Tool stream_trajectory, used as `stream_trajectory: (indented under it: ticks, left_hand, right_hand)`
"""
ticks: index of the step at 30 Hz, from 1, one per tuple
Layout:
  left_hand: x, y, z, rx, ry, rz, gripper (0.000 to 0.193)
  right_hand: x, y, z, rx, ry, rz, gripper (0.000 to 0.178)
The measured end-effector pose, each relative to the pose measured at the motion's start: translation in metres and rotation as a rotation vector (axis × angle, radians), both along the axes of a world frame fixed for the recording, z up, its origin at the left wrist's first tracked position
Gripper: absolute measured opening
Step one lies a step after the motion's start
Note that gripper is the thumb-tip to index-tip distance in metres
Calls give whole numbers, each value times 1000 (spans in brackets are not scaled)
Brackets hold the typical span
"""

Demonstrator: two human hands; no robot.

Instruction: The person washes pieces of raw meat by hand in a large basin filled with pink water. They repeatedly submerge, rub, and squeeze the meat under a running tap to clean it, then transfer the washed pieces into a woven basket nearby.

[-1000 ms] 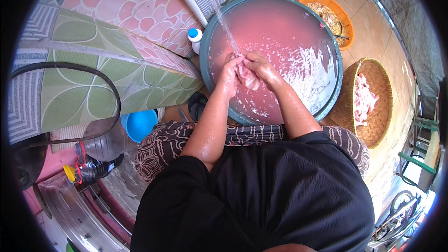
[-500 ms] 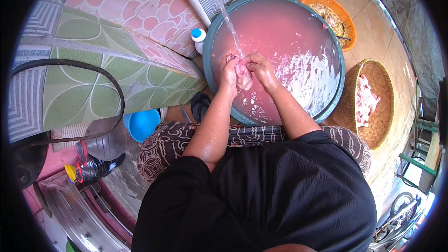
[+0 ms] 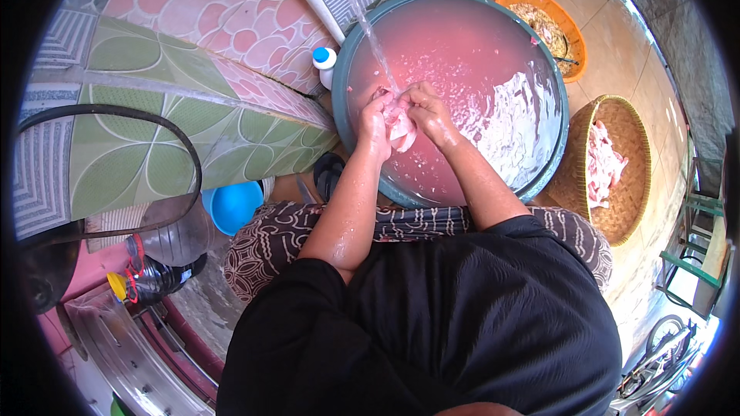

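Over a large blue-grey tub (image 3: 341, 100) of cloudy pink water, both of my hands are wet and close together. A pale pink piece of raw meat (image 3: 401, 132) is between them, just above the water's surface. My left hand (image 3: 373, 122) cups it from the left with curled fingers. From the other side, my right hand (image 3: 430, 113) pinches at its upper part, fingertips bent inward. A stream of water (image 3: 370, 35) falls from above right onto the meat and fingers. The fingertips' exact grip is partly hidden.
Right of the tub stands a woven bamboo basket (image 3: 630, 135) holding raw meat pieces (image 3: 603, 162). Behind it is an orange basin (image 3: 578, 42) with yellowish bits. A white bottle (image 3: 325, 75) with a blue cap touches the tub's left side. A blue bowl (image 3: 233, 208) sits at lower left.
The right hand has shifted slightly up, and the meat now hangs a little more spread between the hands. Ripples on the water have spread; the view has shifted slightly.
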State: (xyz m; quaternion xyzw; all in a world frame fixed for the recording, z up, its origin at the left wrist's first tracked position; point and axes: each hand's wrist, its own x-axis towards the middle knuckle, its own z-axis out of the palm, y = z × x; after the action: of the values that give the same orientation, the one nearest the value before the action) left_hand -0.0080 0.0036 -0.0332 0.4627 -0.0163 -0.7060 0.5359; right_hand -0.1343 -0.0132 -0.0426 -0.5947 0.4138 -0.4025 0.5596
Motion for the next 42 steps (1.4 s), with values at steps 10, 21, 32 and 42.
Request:
stream_trajectory:
  ticks: [10,21,32,42]
  left_hand:
    - [-4,2,-5,-64,-73,0,17]
    - [-6,5,5,-138,-159,-16,22]
    - [35,-13,-21,-183,-128,214,21]
    - [13,-9,-4,-124,-18,37,14]
  right_hand:
    - [4,5,16,303,-215,-18,14]
    - [7,7,6,153,-154,-76,18]
    - [5,6,9,2,-27,-180,14]
    - [5,5,9,-70,23,-204,25]
